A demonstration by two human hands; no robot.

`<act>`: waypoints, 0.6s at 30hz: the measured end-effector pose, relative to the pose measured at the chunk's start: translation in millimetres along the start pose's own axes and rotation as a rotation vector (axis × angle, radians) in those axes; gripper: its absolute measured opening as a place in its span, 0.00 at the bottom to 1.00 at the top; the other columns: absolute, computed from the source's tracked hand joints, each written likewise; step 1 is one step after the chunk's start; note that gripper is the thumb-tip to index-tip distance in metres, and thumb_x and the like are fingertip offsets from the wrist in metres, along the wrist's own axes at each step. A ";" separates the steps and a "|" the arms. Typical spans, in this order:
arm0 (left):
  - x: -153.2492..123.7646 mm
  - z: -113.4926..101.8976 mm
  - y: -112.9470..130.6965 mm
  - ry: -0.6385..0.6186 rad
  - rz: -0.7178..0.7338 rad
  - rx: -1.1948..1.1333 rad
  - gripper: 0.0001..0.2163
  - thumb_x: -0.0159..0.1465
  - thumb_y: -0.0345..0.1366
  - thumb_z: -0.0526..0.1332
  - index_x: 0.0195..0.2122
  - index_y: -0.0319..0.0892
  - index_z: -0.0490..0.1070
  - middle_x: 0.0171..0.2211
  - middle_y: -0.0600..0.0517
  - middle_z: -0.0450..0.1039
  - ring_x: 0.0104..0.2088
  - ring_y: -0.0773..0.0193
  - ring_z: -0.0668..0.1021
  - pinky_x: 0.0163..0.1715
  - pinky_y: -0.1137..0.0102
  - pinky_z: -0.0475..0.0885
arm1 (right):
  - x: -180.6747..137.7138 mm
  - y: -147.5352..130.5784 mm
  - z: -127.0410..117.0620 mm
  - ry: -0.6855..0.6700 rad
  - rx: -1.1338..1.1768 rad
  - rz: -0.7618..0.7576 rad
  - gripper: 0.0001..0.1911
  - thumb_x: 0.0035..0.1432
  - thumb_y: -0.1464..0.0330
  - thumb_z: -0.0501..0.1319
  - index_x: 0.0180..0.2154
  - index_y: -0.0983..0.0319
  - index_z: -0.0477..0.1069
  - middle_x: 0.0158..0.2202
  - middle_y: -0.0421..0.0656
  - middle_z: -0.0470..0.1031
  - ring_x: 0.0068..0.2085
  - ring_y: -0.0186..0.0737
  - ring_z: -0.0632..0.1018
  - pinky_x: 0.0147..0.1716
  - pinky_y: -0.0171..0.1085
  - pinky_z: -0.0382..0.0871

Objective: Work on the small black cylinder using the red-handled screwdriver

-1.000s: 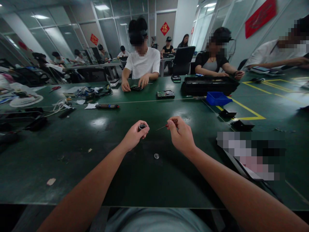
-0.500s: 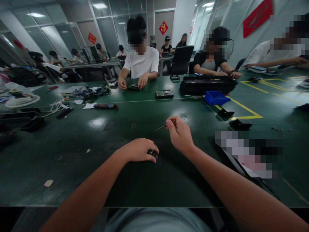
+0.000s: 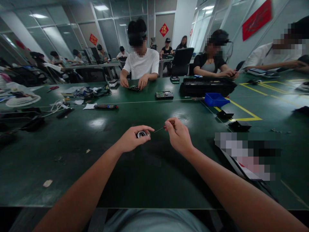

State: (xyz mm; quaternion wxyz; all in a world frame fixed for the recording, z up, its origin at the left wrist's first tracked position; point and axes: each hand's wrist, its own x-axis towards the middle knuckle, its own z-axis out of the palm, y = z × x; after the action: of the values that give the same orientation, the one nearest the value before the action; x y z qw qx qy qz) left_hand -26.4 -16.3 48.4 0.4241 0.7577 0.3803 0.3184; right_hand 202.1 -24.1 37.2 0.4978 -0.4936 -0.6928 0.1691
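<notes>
Head view, reading from your left: a white fan (image 3: pixel 21 100) lies at the far left edge of the green table (image 3: pixel 72 167), with a tangle of white cables (image 3: pixel 56 105) just beside it and a scrap of paper (image 3: pixel 47 183) on the near part of the surface. Further in, a dark pen-shaped tool with a red tip (image 3: pixel 106 106) lies well beyond your hands.

Your left hand (image 3: pixel 131 139) is raised over the middle of the table, fingers curled around a small round metal part (image 3: pixel 141 134); the thumb lies over its top and the open silver end faces you. That part is held clear of the table, just left of the tool tip.

Your right hand (image 3: pixel 178 136) is close beside it, fingers pinched shut on a small red-handled screwdriver (image 3: pixel 162 128). Its thin shaft slants down and left, and the tip is at the edge of the metal part; you cannot tell whether it touches.

Across the table a person in a white shirt (image 3: pixel 142 64) works with both hands on something small. A hard drive (image 3: pixel 164 95) lies to the right of them, then a long black case (image 3: pixel 207 86) and a blue tray (image 3: pixel 216 99). Yellow tape lines (image 3: pixel 246 111) mark the table at the right.
</notes>
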 end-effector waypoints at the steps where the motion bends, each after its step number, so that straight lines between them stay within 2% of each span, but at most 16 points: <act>1: 0.9 -2.8 -2.1 0.072 -0.014 -0.093 0.13 0.62 0.38 0.62 0.47 0.42 0.76 0.36 0.50 0.75 0.28 0.68 0.73 0.29 0.72 0.67 | 0.1 -0.3 0.0 -0.003 0.001 0.003 0.10 0.69 0.62 0.53 0.37 0.58 0.68 0.30 0.42 0.77 0.33 0.41 0.79 0.34 0.38 0.66; 4: 2.8 -12.6 -10.8 0.326 -0.063 -0.376 0.09 0.61 0.37 0.60 0.39 0.40 0.75 0.30 0.51 0.71 0.23 0.70 0.70 0.21 0.74 0.60 | 0.0 0.7 -0.1 -0.010 0.000 0.007 0.10 0.69 0.62 0.53 0.37 0.58 0.68 0.31 0.42 0.77 0.34 0.42 0.79 0.34 0.39 0.66; 8: -1.9 -37.6 -23.4 0.612 -0.140 -0.624 0.08 0.58 0.38 0.63 0.32 0.39 0.68 0.29 0.53 0.66 0.21 0.71 0.68 0.19 0.76 0.58 | -0.4 3.3 0.2 -0.015 -0.006 0.011 0.10 0.69 0.62 0.53 0.38 0.58 0.68 0.31 0.42 0.77 0.34 0.42 0.79 0.35 0.39 0.66; 13: -26.0 -93.7 -38.6 0.929 -0.312 -0.698 0.05 0.61 0.33 0.60 0.36 0.38 0.69 0.28 0.54 0.64 0.22 0.70 0.67 0.19 0.75 0.59 | -0.4 3.0 0.9 -0.018 -0.023 0.008 0.10 0.69 0.63 0.53 0.37 0.59 0.68 0.30 0.42 0.77 0.33 0.42 0.79 0.34 0.39 0.65; 16: -48.8 -131.4 -43.9 1.101 -0.390 -0.646 0.06 0.63 0.29 0.56 0.40 0.36 0.71 0.29 0.53 0.66 0.24 0.69 0.69 0.22 0.75 0.62 | 0.1 2.7 0.5 -0.016 -0.027 0.008 0.10 0.69 0.62 0.52 0.37 0.59 0.68 0.30 0.42 0.77 0.33 0.42 0.79 0.34 0.39 0.65; 18: -65.6 -154.6 -44.2 1.203 -0.414 -0.615 0.07 0.64 0.27 0.53 0.38 0.35 0.70 0.28 0.53 0.65 0.24 0.69 0.69 0.22 0.75 0.63 | 0.5 2.8 0.0 -0.018 -0.025 0.009 0.10 0.69 0.62 0.52 0.37 0.59 0.68 0.30 0.42 0.77 0.33 0.42 0.79 0.33 0.39 0.65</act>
State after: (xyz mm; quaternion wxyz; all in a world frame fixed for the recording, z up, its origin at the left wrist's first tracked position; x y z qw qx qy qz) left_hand -197.7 5.7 66.4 0.3868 0.2082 0.5777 0.6879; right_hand 203.5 -22.3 35.5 0.4843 -0.5012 -0.6973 0.1670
